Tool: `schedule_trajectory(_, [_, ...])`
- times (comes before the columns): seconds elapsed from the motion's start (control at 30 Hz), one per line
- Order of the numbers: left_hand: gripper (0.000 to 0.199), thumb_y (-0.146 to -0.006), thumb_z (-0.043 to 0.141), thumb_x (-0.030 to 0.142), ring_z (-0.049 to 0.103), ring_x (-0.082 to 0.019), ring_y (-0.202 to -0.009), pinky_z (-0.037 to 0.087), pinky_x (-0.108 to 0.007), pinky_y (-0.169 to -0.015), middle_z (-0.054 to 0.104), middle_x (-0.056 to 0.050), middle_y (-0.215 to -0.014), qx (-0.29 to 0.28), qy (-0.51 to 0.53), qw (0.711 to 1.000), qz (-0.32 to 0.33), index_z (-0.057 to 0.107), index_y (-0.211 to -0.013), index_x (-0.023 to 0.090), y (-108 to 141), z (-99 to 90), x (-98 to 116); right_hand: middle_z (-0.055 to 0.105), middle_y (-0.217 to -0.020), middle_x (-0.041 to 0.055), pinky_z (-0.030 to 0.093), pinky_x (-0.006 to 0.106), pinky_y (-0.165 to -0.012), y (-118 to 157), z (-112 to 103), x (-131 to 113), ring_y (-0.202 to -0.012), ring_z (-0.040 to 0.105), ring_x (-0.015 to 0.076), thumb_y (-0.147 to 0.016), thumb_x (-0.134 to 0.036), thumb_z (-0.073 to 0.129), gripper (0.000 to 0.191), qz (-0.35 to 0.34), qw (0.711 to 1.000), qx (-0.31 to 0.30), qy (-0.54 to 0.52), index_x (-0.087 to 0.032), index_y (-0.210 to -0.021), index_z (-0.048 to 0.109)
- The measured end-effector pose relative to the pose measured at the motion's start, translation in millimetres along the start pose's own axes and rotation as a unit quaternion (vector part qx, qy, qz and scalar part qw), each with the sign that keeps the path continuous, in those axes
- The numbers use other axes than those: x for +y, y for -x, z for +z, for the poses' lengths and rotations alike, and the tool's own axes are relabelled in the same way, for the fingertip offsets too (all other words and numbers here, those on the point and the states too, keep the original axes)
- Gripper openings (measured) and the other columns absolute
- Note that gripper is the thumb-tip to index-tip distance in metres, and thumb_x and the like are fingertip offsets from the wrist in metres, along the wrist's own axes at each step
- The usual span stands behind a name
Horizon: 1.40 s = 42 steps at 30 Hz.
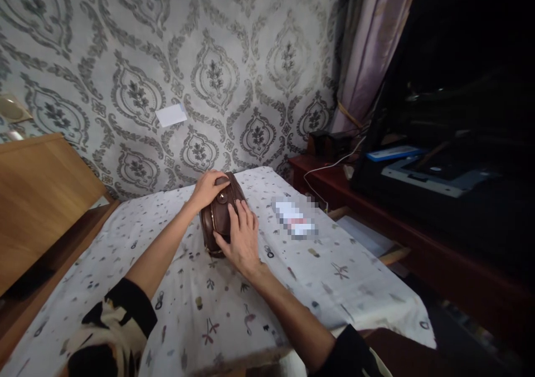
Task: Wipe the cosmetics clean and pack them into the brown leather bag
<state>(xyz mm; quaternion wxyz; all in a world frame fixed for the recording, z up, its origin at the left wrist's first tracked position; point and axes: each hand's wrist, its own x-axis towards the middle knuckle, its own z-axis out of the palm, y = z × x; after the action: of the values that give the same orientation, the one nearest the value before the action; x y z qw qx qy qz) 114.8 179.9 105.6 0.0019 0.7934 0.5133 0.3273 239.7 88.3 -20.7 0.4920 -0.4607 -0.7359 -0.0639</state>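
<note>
A small dark brown leather bag (221,215) with zips and a round badge stands on the patterned white cloth (175,288). My left hand (209,189) rests on the bag's far upper left part, its thumb reaching across the top near the badge. Against the bag's near right side lies my right hand (243,235), fingers spread and pointing away from me, thumb at the near end by a zip. Neither hand is wrapped round the bag. The bag's underside is hidden.
A blurred-out white item (295,218) lies right of the bag. A large black screen (451,115) stands on a red-brown cabinet (317,171) at right, with a thin white cable. At left is a wooden panel (45,199). A white card (171,115) is on the wallpaper.
</note>
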Motion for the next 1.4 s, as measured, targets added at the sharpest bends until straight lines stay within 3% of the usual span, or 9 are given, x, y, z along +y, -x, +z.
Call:
schedule_trajectory(0.37, [0.012, -0.081, 0.065, 0.024, 0.062, -0.02, -0.082, 0.045, -0.032, -0.082, 0.074, -0.004, -0.082, 0.033, 0.05, 0.997, -0.039, 0.075, -0.077, 0.018, 5, 7.6, -2, 0.039, -0.158, 0.0208, 0.029, 0.055, -0.116, 4, 7, 7, -0.149, 0.03, 0.0343, -0.092, -0.038, 0.059, 0.07, -0.014, 1.0, -0.01, 0.001, -0.01, -0.152, 0.037])
schedule_trajectory(0.67, [0.02, -0.074, 0.069, 0.034, 0.05, -0.015, -0.066, 0.039, -0.027, -0.066, 0.058, 0.002, -0.062, 0.021, 0.179, 0.981, -0.07, 0.066, -0.065, 0.017, 8, 9.7, -5, 0.046, -0.155, 0.0172, 0.02, 0.058, -0.12, 4, 3, 3, -0.149, 0.033, 0.0309, -0.096, -0.042, 0.053, 0.06, -0.038, 0.999, -0.018, 0.001, -0.015, -0.149, 0.043])
schedule_trajectory(0.93, [0.027, -0.07, 0.07, 0.041, 0.042, -0.011, -0.059, 0.034, -0.025, -0.059, 0.049, 0.005, -0.057, 0.044, 0.264, 0.959, -0.092, 0.062, -0.061, 0.016, 11, 12.3, -7, 0.044, -0.154, 0.0201, 0.025, 0.058, -0.118, 2, 4, 5, -0.149, 0.031, 0.0337, -0.094, -0.052, 0.057, 0.062, -0.044, 0.999, 0.009, -0.004, -0.016, -0.144, 0.049])
schedule_trajectory(1.03, [0.027, -0.069, 0.07, 0.042, 0.042, -0.012, -0.059, 0.034, -0.025, -0.059, 0.05, 0.005, -0.057, 0.045, 0.258, 0.961, -0.092, 0.063, -0.063, 0.016, 11, 12.5, -6, 0.041, -0.155, 0.0221, 0.027, 0.059, -0.117, 1, 3, 8, -0.149, 0.029, 0.0356, -0.091, -0.057, 0.059, 0.064, -0.039, 0.999, 0.023, -0.013, -0.016, -0.14, 0.052])
schedule_trajectory(1.4, [0.026, -0.076, 0.065, 0.039, 0.062, -0.018, -0.076, 0.047, -0.028, -0.075, 0.072, -0.002, -0.079, 0.018, 0.201, 0.977, -0.067, 0.074, -0.082, 0.016, 9, 1.1, -12, 0.043, -0.154, 0.0209, 0.034, 0.056, -0.115, -5, 2, 18, -0.148, 0.032, 0.0336, -0.092, -0.043, 0.056, 0.057, -0.036, 0.998, 0.011, -0.043, -0.016, -0.142, 0.05])
